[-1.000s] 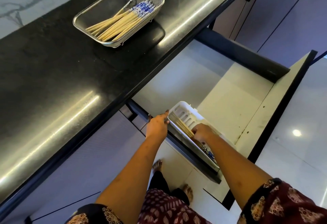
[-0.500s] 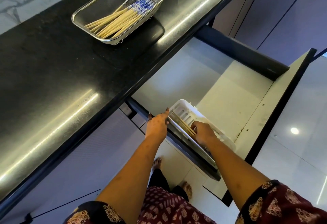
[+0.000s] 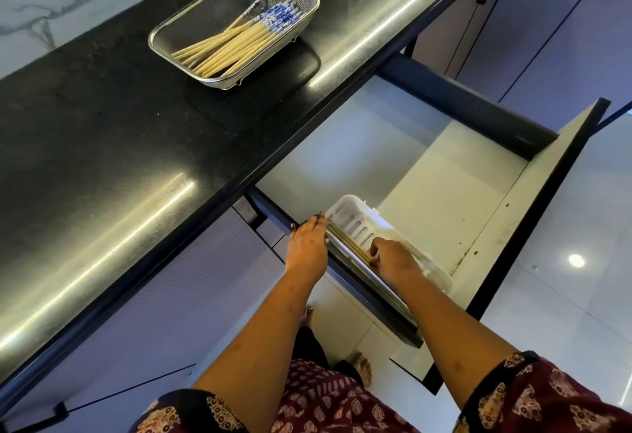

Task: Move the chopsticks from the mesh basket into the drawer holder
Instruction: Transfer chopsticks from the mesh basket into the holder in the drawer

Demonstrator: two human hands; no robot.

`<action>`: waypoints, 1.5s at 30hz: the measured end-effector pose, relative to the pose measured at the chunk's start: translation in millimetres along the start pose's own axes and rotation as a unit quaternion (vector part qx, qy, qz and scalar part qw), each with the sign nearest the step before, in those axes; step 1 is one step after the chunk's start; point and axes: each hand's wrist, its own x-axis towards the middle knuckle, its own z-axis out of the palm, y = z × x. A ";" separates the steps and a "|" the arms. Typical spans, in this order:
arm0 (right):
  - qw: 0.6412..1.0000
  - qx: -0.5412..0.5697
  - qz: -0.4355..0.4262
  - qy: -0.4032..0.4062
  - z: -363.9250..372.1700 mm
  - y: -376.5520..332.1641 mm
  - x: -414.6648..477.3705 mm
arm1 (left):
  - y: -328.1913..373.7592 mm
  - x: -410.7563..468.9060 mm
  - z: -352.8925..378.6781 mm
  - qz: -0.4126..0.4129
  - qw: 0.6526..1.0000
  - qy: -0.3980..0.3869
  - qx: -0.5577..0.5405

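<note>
A metal mesh basket (image 3: 178,34) stands on the black counter with several wooden chopsticks (image 3: 236,47) in it, their blue-patterned ends pointing right. A white slotted holder (image 3: 359,224) lies in the open drawer (image 3: 444,200) along its near side wall. A few chopsticks (image 3: 345,244) lie lengthwise in the holder. My right hand (image 3: 393,261) is inside the holder, fingers curled down onto those chopsticks. My left hand (image 3: 307,244) rests with straight fingers against the holder's near rim at the drawer's side edge.
The black counter (image 3: 102,145) overhangs the drawer's back part. The drawer's pale floor (image 3: 427,176) lies beyond the holder. Dark cabinet fronts (image 3: 547,39) stand at the upper right. My feet (image 3: 359,364) are on the tiled floor below.
My right hand has slid along the holder toward its far end, over the chopsticks. My left hand has stayed at the holder's rim.
</note>
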 end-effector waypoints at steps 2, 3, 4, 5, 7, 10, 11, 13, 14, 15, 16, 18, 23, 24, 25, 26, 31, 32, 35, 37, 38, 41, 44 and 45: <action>1.000 -0.005 0.008 -0.008 -3.3 -1.8 -3.6 | 1.1 -3.7 -0.2 0.002 1.000 -0.003 0.005; 1.000 -0.011 0.011 -0.011 -2.8 -1.1 -3.2 | 1.1 -4.8 0.1 0.002 1.000 -0.008 0.004; 1.000 -0.009 0.017 -0.006 -4.3 -2.0 -3.7 | 1.3 -6.4 -0.3 0.001 1.000 -0.009 0.002; 1.000 0.001 0.020 0.005 -7.2 -4.2 -5.3 | 1.3 -8.6 -2.0 0.000 1.000 -0.007 -0.002; 1.000 0.005 0.010 0.015 -14.9 -10.1 -7.0 | 1.2 -12.8 -6.6 -0.004 1.000 0.003 -0.018; 0.998 0.035 -0.032 0.038 -32.9 -26.8 -8.5 | 3.2 -18.3 -17.9 0.008 0.999 0.030 -0.043; 0.997 0.051 -0.044 0.044 -40.4 -34.6 -8.5 | 5.1 -18.5 -23.8 0.013 0.998 0.042 -0.049; 0.991 0.095 -0.066 0.064 -55.7 -51.3 -6.4 | 8.8 -15.5 -37.0 0.010 0.995 0.074 -0.072; 0.987 0.118 -0.080 0.075 -64.3 -60.9 -6.2 | 10.6 -13.9 -46.0 0.008 0.992 0.093 -0.088; 0.982 0.136 -0.097 0.084 -73.6 -71.5 -6.5 | 12.8 -11.7 -56.5 0.007 0.988 0.112 -0.106; 0.978 0.147 -0.115 0.090 -82.3 -82.3 -5.7 | 15.5 -9.1 -68.1 0.006 0.983 0.128 -0.128; 0.970 0.161 -0.148 0.105 -100.6 -106.7 -4.2 | 19.9 -4.6 -94.9 0.010 0.969 0.172 -0.174; 0.937 0.238 -0.217 0.136 -140.1 -177.1 -0.3 | 10.7 9.4 -167.1 -0.010 0.921 0.300 -0.249; 0.932 0.250 -0.225 0.137 -144.8 -190.1 0.0 | 5.3 12.9 -179.4 -0.024 0.913 0.314 -0.260; 0.927 0.263 -0.230 0.136 -148.9 -202.3 1.1 | -0.3 17.7 -190.9 -0.038 0.905 0.324 -0.272; 0.924 0.273 -0.234 0.133 -153.5 -214.3 3.1 | -5.9 23.4 -202.1 -0.051 0.897 0.333 -0.285; 0.918 0.264 -0.256 0.150 -183.2 -264.1 31.1 | -30.2 58.6 -242.2 -0.076 0.876 0.344 -0.331; 0.918 0.265 -0.253 0.151 -188.7 -271.6 38.7 | -34.7 65.2 -247.3 -0.076 0.877 0.340 -0.332; 0.927 0.231 -0.235 0.181 -203.1 -299.1 68.6 | -54.4 91.9 -266.9 -0.067 0.891 0.324 -0.312; 0.934 0.190 -0.223 0.202 -209.7 -315.1 85.3 | -67.2 109.3 -280.3 -0.061 0.904 0.312 -0.286; 0.939 0.167 -0.218 0.206 -212.1 -322.9 94.0 | -74.0 119.1 -286.5 -0.057 0.912 0.305 -0.269; 0.957 0.086 -0.190 0.203 -211.3 -340.1 119.8 | -88.0 146.6 -297.0 -0.051 0.933 0.278 -0.222; 0.969 0.115 -0.110 0.190 -208.7 -356.8 138.4 | -92.6 170.4 -299.9 -0.028 0.950 0.245 -0.193; 0.967 0.168 -0.076 0.178 -209.2 -363.7 143.0 | -92.8 177.3 -299.4 -0.012 0.956 0.231 -0.181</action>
